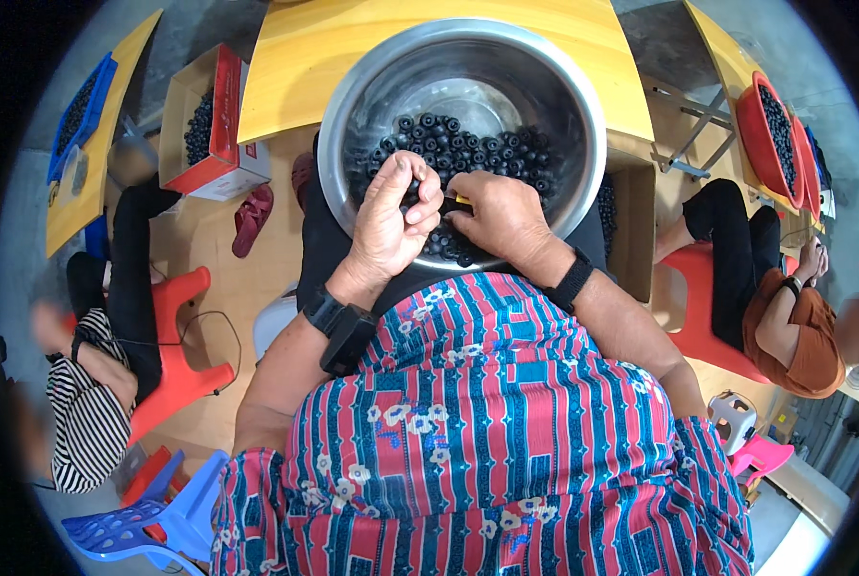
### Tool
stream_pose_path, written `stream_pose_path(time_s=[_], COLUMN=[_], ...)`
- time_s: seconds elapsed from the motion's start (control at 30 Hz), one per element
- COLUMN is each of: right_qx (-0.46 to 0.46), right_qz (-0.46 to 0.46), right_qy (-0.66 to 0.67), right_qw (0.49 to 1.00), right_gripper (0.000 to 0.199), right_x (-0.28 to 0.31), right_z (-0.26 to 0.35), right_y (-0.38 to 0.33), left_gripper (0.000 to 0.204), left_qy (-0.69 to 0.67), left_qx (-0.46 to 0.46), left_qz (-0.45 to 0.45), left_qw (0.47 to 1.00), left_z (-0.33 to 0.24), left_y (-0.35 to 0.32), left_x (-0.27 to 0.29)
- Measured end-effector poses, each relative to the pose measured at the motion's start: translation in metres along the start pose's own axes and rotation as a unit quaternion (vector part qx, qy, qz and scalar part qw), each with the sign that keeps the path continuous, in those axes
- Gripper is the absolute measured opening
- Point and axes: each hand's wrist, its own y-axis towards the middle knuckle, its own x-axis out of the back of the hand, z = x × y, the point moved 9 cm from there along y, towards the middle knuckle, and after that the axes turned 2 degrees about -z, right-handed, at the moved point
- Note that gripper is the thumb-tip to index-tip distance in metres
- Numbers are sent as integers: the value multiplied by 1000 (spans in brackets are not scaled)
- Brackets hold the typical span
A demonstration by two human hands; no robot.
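Observation:
A large steel basin (pixel 591 144) rests on my lap against the yellow table. Many small round black parts (pixel 439 144), some with a hole in the middle, lie in its near half. Over them my left hand (pixel 391 216) is closed, palm turned up, with a dark round piece between its curled fingers. Close to its right, my right hand (pixel 506 216) is closed on a small tool (pixel 461 201) showing black and yellow. The tool's tip points toward my left fingers, and its working end is mostly hidden.
Beyond the basin spreads the yellow table (pixel 295 58). A cardboard box (pixel 223 125) of black parts stands at left, another box (pixel 636 230) at right. Co-workers sit on red stools at both sides. Red basins (pixel 751 120) and a blue tray (pixel 70 158) hold more parts.

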Motion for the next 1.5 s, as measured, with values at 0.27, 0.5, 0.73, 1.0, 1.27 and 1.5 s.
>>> stream_pose_path(time_s=[0.27, 0.5, 0.73, 1.0, 1.27, 1.5], right_qx=[-20, -31, -21, -12, -56, -94], right_qz=[-14, -69, -29, -35, -94, -142], right_qy=[-12, -8, -33, -36, -7, 476], right_qw=[1000, 997, 999, 999, 994, 863], right_gripper=[22, 17, 31, 28, 25, 18], right_x=[1, 14, 11, 5, 20, 23], right_z=[-5, -18, -6, -8, -25, -50], right_y=[1, 1, -2, 4, 4, -3], left_gripper=[24, 27, 29, 27, 18, 15], left_qy=[1, -2, 17, 25, 59, 120], left_qx=[0, -1, 2, -1, 11, 36], left_qz=[1, -2, -8, -7, -4, -14], left_qw=[1000, 1000, 1000, 1000, 998, 992], left_z=[0, 2, 2, 2, 7, 16], left_y=[0, -1, 0, 1, 2, 4], left_x=[-1, -1, 0, 2, 3, 7])
